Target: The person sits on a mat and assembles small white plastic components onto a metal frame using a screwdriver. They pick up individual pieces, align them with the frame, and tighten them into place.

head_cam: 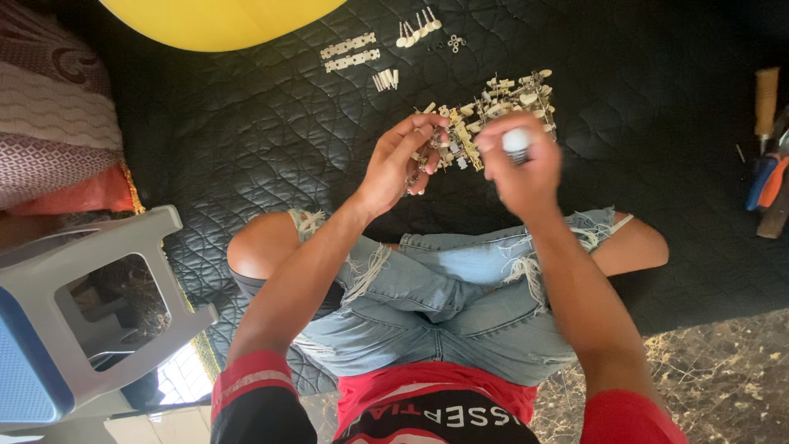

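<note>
Hands at work over black quilted mat [246, 123]: left hand [403, 164] curled shut, pinching small cream-and-brass parts beside the parts pile [501, 103], right hand [522, 168] closed on a white-tipped piece [516, 141]; best kept low over the pile so dropped bits stay together.

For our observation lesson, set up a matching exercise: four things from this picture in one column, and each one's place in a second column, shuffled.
Things:
1. grey plastic stool
2. pile of small metal parts
3. hand tools
4. yellow object

Places:
A. top edge of the picture, on the left half
B. on the black quilted mat, just beyond the left hand and right hand
C. lower left corner, lying on its side
D. far right edge

Pairs: 1-C, 2-B, 3-D, 4-A
</note>
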